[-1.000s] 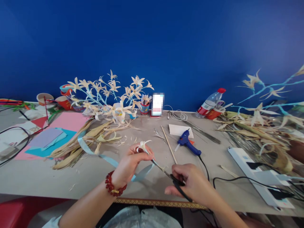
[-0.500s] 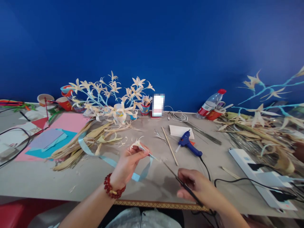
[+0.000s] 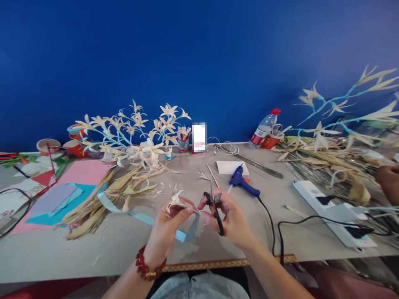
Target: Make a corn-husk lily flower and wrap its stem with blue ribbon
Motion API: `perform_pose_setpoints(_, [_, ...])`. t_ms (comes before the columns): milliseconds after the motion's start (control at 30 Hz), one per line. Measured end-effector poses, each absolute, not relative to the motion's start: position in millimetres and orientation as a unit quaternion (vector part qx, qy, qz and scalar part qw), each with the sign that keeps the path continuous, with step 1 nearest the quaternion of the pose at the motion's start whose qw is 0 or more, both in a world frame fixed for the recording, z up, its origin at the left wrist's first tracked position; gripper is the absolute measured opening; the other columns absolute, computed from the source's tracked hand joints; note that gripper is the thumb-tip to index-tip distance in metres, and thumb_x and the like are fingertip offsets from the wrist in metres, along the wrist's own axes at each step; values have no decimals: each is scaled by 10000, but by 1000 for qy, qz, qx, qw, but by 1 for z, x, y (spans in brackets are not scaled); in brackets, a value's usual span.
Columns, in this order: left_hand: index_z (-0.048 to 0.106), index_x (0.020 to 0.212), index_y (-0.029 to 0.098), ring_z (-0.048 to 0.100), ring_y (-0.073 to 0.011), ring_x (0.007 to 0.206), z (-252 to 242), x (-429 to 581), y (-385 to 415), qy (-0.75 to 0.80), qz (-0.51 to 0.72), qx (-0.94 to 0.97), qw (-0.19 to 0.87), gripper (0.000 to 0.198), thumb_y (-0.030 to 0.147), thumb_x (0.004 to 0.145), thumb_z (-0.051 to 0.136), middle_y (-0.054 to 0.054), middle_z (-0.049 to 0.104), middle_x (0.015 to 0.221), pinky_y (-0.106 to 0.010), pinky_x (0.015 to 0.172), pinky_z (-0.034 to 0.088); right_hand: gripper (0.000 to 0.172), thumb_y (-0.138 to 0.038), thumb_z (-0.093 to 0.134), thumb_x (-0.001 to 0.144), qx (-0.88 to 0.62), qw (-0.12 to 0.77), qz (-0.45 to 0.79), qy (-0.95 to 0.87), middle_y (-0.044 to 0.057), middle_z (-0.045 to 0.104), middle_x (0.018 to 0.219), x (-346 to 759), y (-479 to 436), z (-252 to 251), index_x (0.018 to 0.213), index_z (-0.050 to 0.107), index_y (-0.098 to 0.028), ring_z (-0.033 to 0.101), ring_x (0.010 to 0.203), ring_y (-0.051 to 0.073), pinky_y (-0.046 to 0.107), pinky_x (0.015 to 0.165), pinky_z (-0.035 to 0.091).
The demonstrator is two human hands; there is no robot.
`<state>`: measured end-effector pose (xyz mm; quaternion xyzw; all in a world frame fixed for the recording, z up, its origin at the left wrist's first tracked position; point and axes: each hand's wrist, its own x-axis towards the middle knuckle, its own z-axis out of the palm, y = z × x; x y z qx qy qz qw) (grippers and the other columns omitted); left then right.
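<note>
My left hand point(image 3: 168, 222) pinches a small pale flower point(image 3: 175, 199), apparently of corn husk, by its short stem wrapped in light blue. From the stem, a light blue ribbon point(image 3: 141, 217) seems to hang down and trail left across the table; part of it is hidden behind the hand. Close by on the right, my right hand point(image 3: 232, 214) has scissors point(image 3: 215, 201) hooked on its fingers, blades pointing up. Its thumb and fingertips meet near the stem's end, at or almost at my left fingertips; whether they touch the stem cannot be made out.
Ahead lie a blue glue gun point(image 3: 243, 181), a wooden stick point(image 3: 213, 175) and thin wires point(image 3: 262, 166). Finished flower branches point(image 3: 134, 128) stand back left, above dried husks point(image 3: 102, 203). To the right are a white power strip point(image 3: 324, 211), cables and another person's hand point(image 3: 388, 182).
The scissors have turned from pointing at the stem's end to pointing upward. My right hand has moved up and left to my left fingertips. The view has shifted slightly right.
</note>
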<state>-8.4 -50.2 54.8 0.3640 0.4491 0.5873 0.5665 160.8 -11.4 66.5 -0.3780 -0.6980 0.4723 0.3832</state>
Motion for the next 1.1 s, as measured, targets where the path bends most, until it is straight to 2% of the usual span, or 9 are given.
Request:
perform_pose_setpoints(333, [695,740,175,581,-160,785,54,-2,-52,455,611,366,534,52,222,738,718,-9,655,770,-267,770,441,232,-306,723,732,-399,387,482,-677,-1,606,763,155,-17,70,782,522,-200,434,590,114,236,554,375])
perform_pose_setpoints(600, [684,758,185,571,-149,803,53,-1,-57,441,630,350,535,29,192,748,710,-4,643,798,-261,781,443,337,-351,766,685,-353,411,587,-602,-8,582,767,148,-15,64,799,485,-206,465,603,110,232,550,376])
perform_pose_setpoints(767, [693,749,191,573,-148,779,53,1,-59,435,644,338,531,32,204,735,719,-2,647,784,-272,783,452,386,-344,802,628,-345,404,607,-591,-27,566,721,144,-14,66,755,465,-207,466,598,105,224,557,377])
perform_pose_setpoints(1100, [681,735,186,574,-150,775,55,1,-61,425,642,341,539,35,206,760,696,-5,642,762,-273,772,456,346,-377,781,634,-303,388,685,-537,-20,551,725,147,-15,66,801,544,-189,473,614,107,225,562,377])
